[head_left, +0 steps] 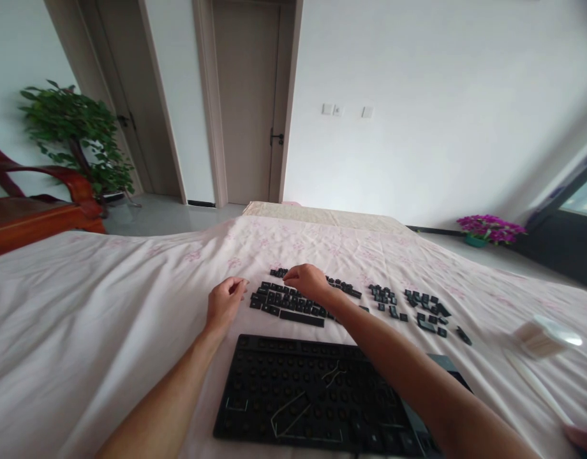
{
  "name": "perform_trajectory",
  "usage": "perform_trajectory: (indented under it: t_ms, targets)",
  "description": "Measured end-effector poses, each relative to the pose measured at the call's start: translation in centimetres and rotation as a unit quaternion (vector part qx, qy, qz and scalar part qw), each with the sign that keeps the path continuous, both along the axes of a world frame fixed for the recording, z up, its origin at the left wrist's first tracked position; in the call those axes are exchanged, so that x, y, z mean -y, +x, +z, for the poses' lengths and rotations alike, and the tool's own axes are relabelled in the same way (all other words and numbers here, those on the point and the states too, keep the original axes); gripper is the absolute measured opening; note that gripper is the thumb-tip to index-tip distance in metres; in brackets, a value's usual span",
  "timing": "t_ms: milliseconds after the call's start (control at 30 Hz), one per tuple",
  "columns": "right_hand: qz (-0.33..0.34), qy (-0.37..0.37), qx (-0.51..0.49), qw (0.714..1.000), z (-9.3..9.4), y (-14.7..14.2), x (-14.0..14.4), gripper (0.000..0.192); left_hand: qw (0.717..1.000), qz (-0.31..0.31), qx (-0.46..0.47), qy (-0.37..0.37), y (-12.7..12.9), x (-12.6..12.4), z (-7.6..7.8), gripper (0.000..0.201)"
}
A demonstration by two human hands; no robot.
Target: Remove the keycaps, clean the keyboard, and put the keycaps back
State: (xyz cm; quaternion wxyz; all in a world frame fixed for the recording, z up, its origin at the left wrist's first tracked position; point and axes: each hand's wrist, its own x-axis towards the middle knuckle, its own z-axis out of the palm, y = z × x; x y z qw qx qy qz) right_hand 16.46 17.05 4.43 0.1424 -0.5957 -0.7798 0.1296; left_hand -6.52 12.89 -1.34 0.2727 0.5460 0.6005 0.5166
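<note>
My left hand [225, 301] is just left of the laid-out keycaps, thumb and fingertips pinched together; whatever is between them is too small to make out. Reaching over the back rows, my right hand [307, 280] has its fingers closed close to the top-row keycaps [277, 273], and its fingertips hide what they may hold. Black keycaps [293, 299] lie in keyboard order on the cloth, with a long space bar [302, 318] in front. Nearer to me is a black keyboard [274, 382], mostly stripped of its caps, with thin bent wires [293, 408] on it. My right forearm covers part of it.
More loose keycaps [425, 309] lie to the right. Beyond them are a clear plastic box [545, 338] and a long white stick-like thing [537, 386]. A wrinkled pink floral cloth [131, 306] covers the surface. A wooden chair [44, 197] and a plant [78, 134] stand at left.
</note>
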Motion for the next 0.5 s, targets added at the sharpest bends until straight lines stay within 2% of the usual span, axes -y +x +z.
perform_trajectory:
  t_ms: [100,200,500]
  targets:
    - [-0.007,0.002,0.015,1.0,-0.3,-2.4,-1.1,0.019,1.0,0.0,0.004,-0.004,0.0,0.0,0.0,0.034]
    - [-0.013,0.006,0.029,0.999,-0.6,-3.7,-1.9,0.019,1.0,-0.003,0.005,0.001,0.0,-0.1,-0.1,0.035]
    - [-0.009,-0.007,0.049,0.999,-1.2,-4.6,-2.5,0.016,1.0,-0.017,0.01,0.016,-0.1,-0.5,-0.6,0.033]
